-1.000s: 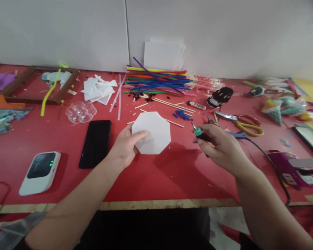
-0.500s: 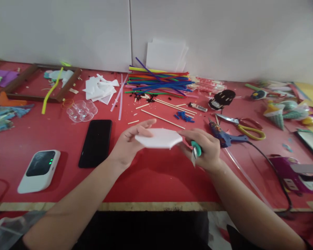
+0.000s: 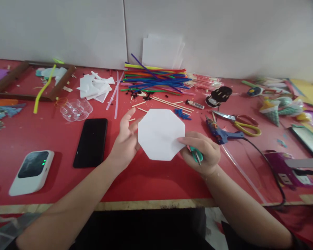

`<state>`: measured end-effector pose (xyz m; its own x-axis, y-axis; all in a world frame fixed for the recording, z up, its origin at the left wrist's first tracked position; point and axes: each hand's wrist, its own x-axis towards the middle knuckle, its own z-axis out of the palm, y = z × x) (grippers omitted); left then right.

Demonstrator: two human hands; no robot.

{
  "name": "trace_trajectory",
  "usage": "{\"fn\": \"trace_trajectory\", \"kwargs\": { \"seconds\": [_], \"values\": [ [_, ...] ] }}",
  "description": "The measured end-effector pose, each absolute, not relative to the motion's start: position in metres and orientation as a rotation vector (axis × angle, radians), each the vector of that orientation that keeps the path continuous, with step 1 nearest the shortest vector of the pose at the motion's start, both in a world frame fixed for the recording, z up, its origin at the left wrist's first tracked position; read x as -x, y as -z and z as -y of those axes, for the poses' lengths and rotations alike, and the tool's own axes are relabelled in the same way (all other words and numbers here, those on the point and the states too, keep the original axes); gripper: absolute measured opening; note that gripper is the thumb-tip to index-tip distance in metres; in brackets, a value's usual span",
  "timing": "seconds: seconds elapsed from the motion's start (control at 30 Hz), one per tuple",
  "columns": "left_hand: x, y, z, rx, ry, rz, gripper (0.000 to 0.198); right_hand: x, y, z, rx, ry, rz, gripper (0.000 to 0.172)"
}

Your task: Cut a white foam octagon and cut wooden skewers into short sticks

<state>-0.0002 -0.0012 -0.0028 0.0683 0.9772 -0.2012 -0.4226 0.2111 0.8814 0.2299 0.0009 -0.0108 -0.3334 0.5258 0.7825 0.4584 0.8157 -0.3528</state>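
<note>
A white octagonal piece of paper or thin board [image 3: 161, 135] is held up above the table, its flat face towards me. My right hand [image 3: 202, 152] pinches its lower right edge, the thumb on the front. A green-handled cutter [image 3: 197, 155], perhaps a utility knife, is tucked in the same hand, its metal end pointing down towards me. My left hand [image 3: 126, 144] is at the octagon's left edge with its fingers apart. Some of its fingertips pass behind the sheet, so their contact is hidden.
Behind are colourful pipe cleaners [image 3: 156, 80], white paper scraps [image 3: 96, 86] and thin sticks [image 3: 172, 104]. To the right lie scissors [image 3: 237, 121] and a blue glue gun [image 3: 221, 133] with a cord. A black phone [image 3: 90, 142] and white device [image 3: 32, 172] lie left.
The octagon has tilted up from nearly edge-on to show its full face. My left fingers have shifted from gripping its top to its left edge. The view has turned slightly right.
</note>
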Motion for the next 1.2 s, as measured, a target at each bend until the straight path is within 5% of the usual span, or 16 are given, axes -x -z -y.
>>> {"fn": "trace_trajectory", "kwargs": {
  "seconds": [0.13,0.33,0.5,0.8,1.2],
  "values": [
    [0.002,0.003,-0.002,-0.574,-1.129,-0.85,0.057,-0.231,0.007,-0.003,0.76,-0.098,1.978,0.041],
    [0.002,0.004,0.001,-0.669,-0.78,-0.828,0.056,-0.224,0.006,-0.004,0.692,-0.171,2.088,0.044],
    [0.0,0.001,0.0,-0.537,-1.011,-0.903,0.059,-0.221,0.016,-0.003,0.957,-0.28,1.894,0.062],
    [0.001,-0.003,0.0,-0.554,-1.13,-0.891,0.063,-0.224,0.017,0.001,0.852,-0.404,2.046,0.04],
    [0.001,-0.004,0.005,-0.555,-1.133,-0.857,0.07,-0.219,0.01,0.0,0.859,-0.345,2.064,0.033]
  ]
}}
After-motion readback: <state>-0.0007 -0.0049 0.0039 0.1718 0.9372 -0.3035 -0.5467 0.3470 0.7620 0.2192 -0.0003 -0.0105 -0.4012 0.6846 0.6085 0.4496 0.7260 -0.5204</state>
